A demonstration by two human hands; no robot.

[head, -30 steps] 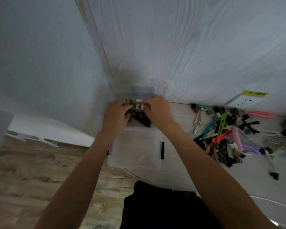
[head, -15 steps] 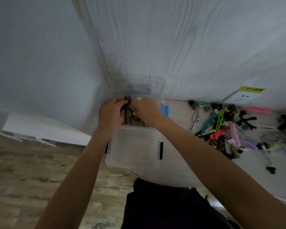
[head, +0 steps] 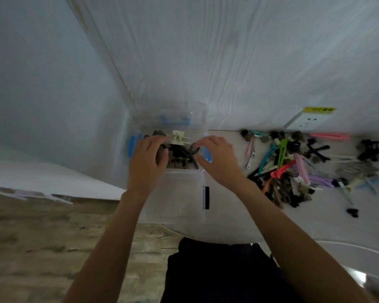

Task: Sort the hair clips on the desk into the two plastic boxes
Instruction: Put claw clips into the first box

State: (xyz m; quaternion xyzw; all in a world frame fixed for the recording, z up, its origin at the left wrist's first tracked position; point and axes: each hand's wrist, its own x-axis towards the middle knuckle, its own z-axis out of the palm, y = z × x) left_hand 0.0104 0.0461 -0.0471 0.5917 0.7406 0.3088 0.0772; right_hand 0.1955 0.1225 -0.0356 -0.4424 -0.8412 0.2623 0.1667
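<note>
The far plastic box [head: 173,125], clear with blue latches, stands at the desk's [head: 228,215] far left corner against the wall and contains a heap of claw-type hair clips [head: 179,158]: dark brown and black ones, with a cream one [head: 178,138] on top. The left hand [head: 148,159] is positioned over the left side of this box, palm down, fingers bent downward into the heap; a brown clip shows beneath the fingertips, but whether the fingers actually grip it cannot be told. The right hand [head: 217,158] is positioned over the right side of the same box, fingers spread and only loosely bent, thumb extended toward the heap, holding nothing. Both forearms extend from the near edge of the desk. The near plastic box [head: 184,193], clear with a black latch on its right side, stands directly in front of the far one at the desk's left edge; its contents cannot be made out. The unsorted hair clips [head: 293,165] lie in a loose pile on the desk toward the far right, well apart from both boxes, and include pink, green, teal, red, purple, black and brown pieces. A white wall socket [head: 304,122] is mounted just behind this pile.
</note>
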